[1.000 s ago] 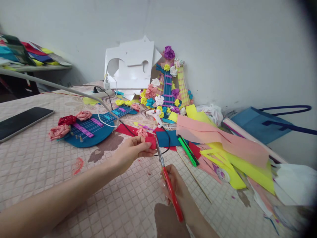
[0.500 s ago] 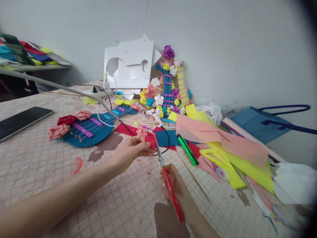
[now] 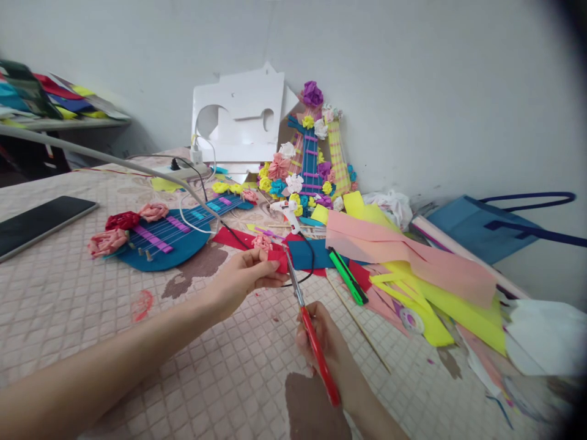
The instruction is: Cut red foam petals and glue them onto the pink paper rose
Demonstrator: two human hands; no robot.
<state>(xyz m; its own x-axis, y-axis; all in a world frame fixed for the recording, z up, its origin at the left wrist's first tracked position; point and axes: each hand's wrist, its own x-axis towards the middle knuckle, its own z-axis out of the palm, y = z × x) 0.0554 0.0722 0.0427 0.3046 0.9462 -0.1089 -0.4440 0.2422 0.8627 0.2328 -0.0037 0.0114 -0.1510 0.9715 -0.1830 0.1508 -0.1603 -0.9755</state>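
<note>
Between the thumb and fingers of my left hand (image 3: 250, 272) is a small piece of red crepe paper (image 3: 277, 261). My right hand (image 3: 321, 336) is closed around a pair of scissors with red handles (image 3: 320, 360). The metal blades lie along the right edge of the red paper; whether they cut into it I cannot tell. Just behind my left hand lies a pink paper flower (image 3: 262, 242). A blue paper strip (image 3: 309, 255) and a white glue gun (image 3: 288, 214) are beyond the scissors' tips.
On the left lie a blue paper guitar (image 3: 165, 241) with paper roses and a phone (image 3: 46, 223). A green box cutter (image 3: 347, 276), a thin stick (image 3: 362, 327) and pink crepe paper (image 3: 408, 250) are on the right. A power strip (image 3: 183, 173) trails cables across the table.
Almost nothing differs. The view has shifted very slightly; both hands keep the same hold on the red paper and the scissors.
</note>
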